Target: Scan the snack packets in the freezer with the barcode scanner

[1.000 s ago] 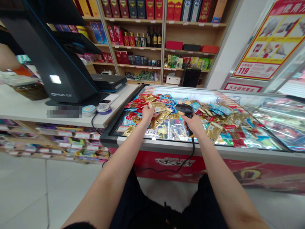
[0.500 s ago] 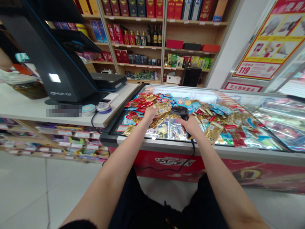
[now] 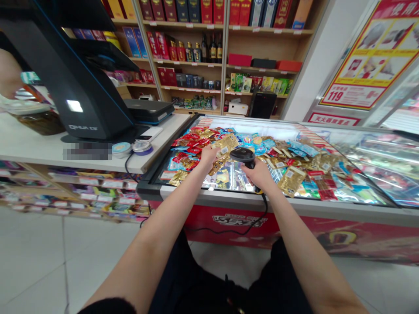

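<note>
My left hand [image 3: 210, 158] is closed on the near end of a gold snack packet [image 3: 227, 145], whose white barcode label faces up. In my right hand [image 3: 259, 174] is a black handheld barcode scanner [image 3: 242, 154], its head pointing left toward the packet. A cable [image 3: 252, 226] hangs from the scanner's handle in front of the freezer. Around my hands, red, blue and gold packets lie in loose heaps on the glass top: a mostly red heap [image 3: 193, 140] to the left, and a mixed heap [image 3: 304, 159] to the right.
The chest freezer [image 3: 212, 196] has a grey front edge. Left of it, a white counter [image 3: 131, 168] bears a dark register stand [image 3: 98, 96], two small round tubs [image 3: 142, 148] and a jar [image 3: 39, 120]. Another person's arm shows at the far left. Stocked shelves [image 3: 186, 26] stand behind.
The scanner has shifted slightly left and nearer to me. The gold packet in my left hand is turned, its far end raised toward the upper right. The other person's arm has moved.
</note>
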`<state>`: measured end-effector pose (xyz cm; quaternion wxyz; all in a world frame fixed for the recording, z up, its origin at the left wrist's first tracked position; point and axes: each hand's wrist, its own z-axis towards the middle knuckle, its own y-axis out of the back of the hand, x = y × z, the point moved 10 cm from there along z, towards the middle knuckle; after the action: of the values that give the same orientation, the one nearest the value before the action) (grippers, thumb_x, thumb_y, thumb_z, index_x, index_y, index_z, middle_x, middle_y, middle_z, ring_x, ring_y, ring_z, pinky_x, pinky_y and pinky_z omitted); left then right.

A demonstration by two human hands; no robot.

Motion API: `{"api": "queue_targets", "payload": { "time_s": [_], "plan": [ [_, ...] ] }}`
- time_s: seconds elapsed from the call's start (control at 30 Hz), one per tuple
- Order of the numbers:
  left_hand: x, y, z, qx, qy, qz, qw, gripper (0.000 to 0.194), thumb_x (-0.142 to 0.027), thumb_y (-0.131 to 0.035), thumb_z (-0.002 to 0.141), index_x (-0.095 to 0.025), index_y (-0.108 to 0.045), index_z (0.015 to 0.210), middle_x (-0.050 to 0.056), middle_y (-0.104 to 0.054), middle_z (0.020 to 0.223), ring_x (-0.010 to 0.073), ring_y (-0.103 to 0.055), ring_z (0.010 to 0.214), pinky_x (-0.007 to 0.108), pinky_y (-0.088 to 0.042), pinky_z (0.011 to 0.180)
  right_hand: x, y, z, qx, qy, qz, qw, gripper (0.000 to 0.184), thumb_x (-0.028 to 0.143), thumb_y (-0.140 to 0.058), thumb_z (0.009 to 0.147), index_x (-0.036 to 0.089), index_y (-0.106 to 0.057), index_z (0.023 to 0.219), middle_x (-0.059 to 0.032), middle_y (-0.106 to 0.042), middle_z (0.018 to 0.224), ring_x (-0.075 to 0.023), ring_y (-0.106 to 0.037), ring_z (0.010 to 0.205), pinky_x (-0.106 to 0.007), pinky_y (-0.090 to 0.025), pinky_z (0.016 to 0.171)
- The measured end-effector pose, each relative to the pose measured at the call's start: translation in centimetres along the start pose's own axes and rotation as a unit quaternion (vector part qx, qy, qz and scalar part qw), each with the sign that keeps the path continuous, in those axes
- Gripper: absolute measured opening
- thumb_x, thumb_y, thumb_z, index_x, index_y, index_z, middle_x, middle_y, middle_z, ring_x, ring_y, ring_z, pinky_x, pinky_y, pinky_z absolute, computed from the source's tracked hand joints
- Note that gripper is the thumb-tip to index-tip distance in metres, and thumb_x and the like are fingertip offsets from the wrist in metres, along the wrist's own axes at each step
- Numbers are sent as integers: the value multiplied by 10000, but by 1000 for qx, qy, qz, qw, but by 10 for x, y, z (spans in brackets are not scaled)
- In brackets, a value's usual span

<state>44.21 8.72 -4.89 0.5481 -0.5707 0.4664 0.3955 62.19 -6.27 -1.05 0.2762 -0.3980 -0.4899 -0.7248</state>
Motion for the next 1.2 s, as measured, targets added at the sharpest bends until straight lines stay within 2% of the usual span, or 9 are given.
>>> {"api": "queue_targets", "payload": {
  "time_s": [0.13, 0.37, 0.53, 0.7, 0.87, 0.97, 1.07, 1.13, 1.2],
  "plan": [
    [-1, -1, 2, 0, -13, 13, 1000, 116, -78, -672, 717, -148, -659, 809, 23, -715, 757, 153, -700, 709, 317, -596, 788, 1, 1, -1, 3, 3, -23, 1000, 168, 331, -692, 796, 221, -565, 799, 1, -597, 566, -169, -573, 488, -254, -422, 502],
    [0, -4, 6, 1, -25, 43, 999, 138, -122, -731, 667, -161, -675, 787, 18, -717, 747, 178, -710, 745, 305, -570, 770, 0, 4, -1, 5, 1, -51, 999, 146, 333, -652, 804, 212, -569, 810, -22, -629, 611, -198, -626, 568, -276, -462, 552],
    [-1, -8, 2, -6, -15, 61, 998, 136, -124, -756, 664, -165, -669, 761, 4, -695, 696, 168, -703, 719, 293, -567, 754, -12, 7, 0, 8, -23, -15, 1000, 176, 358, -662, 807, 213, -565, 829, 21, -559, 515, -163, -553, 444, -261, -441, 477],
    [2, -32, -3, 9, 20, 49, 999, 149, -82, -763, 685, -161, -685, 784, 17, -710, 698, 192, -732, 781, 323, -590, 812, -28, 30, -1, -17, -76, 76, 994, 205, 326, -698, 774, 220, -536, 837, 58, -528, 467, -127, -464, 343, -240, -393, 364],
    [11, -78, -3, 29, 67, 43, 996, 162, -41, -744, 724, -164, -666, 795, 44, -740, 765, 231, -757, 908, 368, -601, 887, -47, 84, 0, -83, -88, 149, 981, 247, 347, -727, 750, 222, -515, 768, 51, -521, 444, -109, -432, 333, -234, -390, 334],
    [18, -122, -5, 74, 89, 13, 993, 162, -34, -716, 763, -165, -637, 814, 39, -732, 761, 206, -756, 899, 344, -608, 892, -64, 122, 0, -139, -89, 188, 968, 283, 349, -767, 708, 225, -520, 768, 42, -543, 472, -119, -462, 363, -235, -391, 324],
    [19, -175, -8, 141, 74, -14, 987, 168, -80, -746, 781, -168, -646, 885, 27, -729, 761, 176, -746, 869, 314, -611, 872, -80, 150, -2, -175, -99, 206, 958, 278, 342, -763, 703, 229, -513, 751, 42, -540, 470, -124, -460, 357, -247, -390, 314],
    [20, -206, -11, 182, 45, 31, 982, 162, -152, -767, 801, -174, -669, 927, 32, -741, 790, 171, -740, 872, 302, -603, 860, -88, 163, -4, -191, -105, 209, 953, 282, 345, -766, 701, 232, -512, 748, 48, -536, 472, -126, -463, 356, -250, -392, 315],
    [22, -223, -12, 190, 5, 140, 972, 102, -199, -769, 806, -178, -692, 870, 49, -749, 808, 202, -737, 909, 303, -586, 847, -92, 169, -6, -196, -106, 210, 952, 289, 358, -770, 705, 234, -511, 746, 50, -536, 479, -125, -468, 359, -249, -395, 319]
  ]
}}
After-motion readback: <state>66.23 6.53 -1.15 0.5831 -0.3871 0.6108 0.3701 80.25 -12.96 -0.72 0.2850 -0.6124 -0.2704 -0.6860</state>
